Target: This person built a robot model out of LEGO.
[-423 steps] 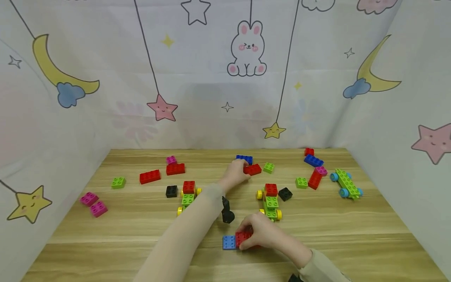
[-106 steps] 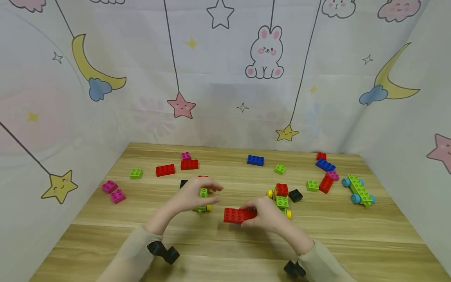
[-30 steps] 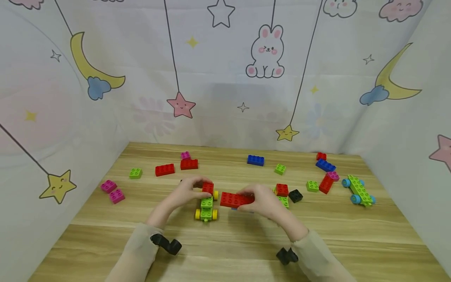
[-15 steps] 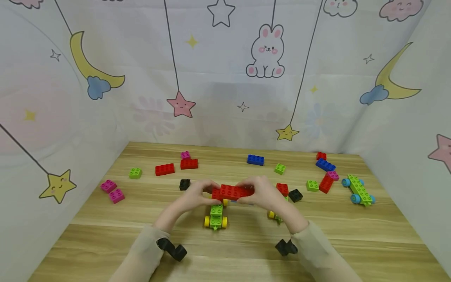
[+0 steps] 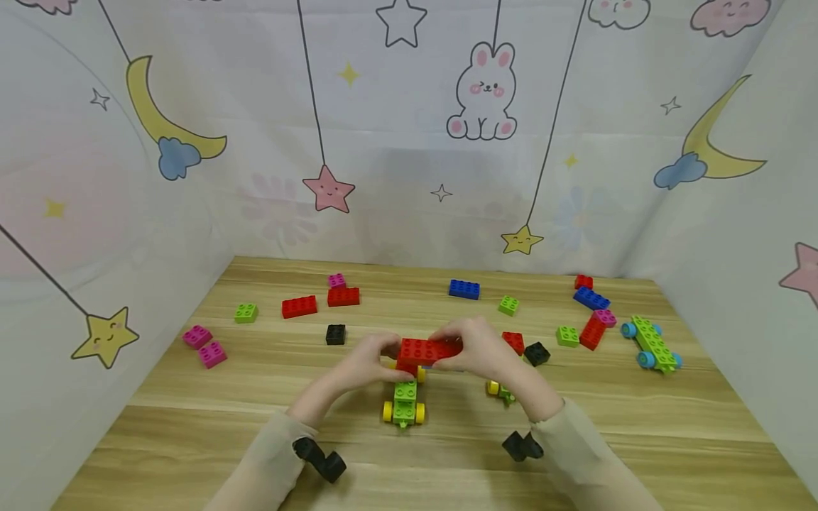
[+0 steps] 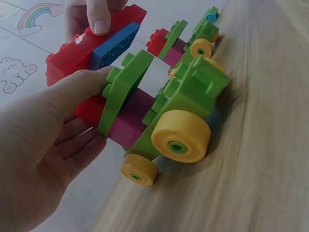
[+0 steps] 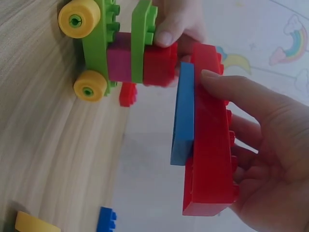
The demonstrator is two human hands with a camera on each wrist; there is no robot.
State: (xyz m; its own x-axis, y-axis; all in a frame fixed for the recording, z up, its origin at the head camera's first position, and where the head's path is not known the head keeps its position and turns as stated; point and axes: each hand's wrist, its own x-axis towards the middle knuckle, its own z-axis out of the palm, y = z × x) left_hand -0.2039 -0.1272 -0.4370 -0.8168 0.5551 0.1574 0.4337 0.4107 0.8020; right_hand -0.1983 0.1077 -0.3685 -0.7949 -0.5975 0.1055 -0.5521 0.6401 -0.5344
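Note:
My left hand [image 5: 361, 367] grips the red top brick [image 7: 159, 66] of a small toy car [image 5: 405, 401] with a green base, yellow wheels, a magenta block and a green plate. Its wheels appear to be at the tabletop. My right hand [image 5: 476, 349] holds a long red brick piece [image 5: 417, 352] between thumb and fingers, with a blue plate [image 7: 183, 113] fixed under it. In the right wrist view, this piece is just above the car's red brick, with a narrow gap between them. My fingers hide part of both.
A second yellow-wheeled car [image 5: 503, 392] stands behind my right hand, partly hidden. A green chassis [image 5: 650, 344] with blue wheels lies far right. Loose bricks lie around, including a black one [image 5: 335, 334], a blue one [image 5: 464, 289] and a red one [image 5: 299, 306].
Over the last second, my left hand has brought the car rightward and nearer, beneath the red brick piece. My right hand has raised that piece slightly in view and kept holding it.

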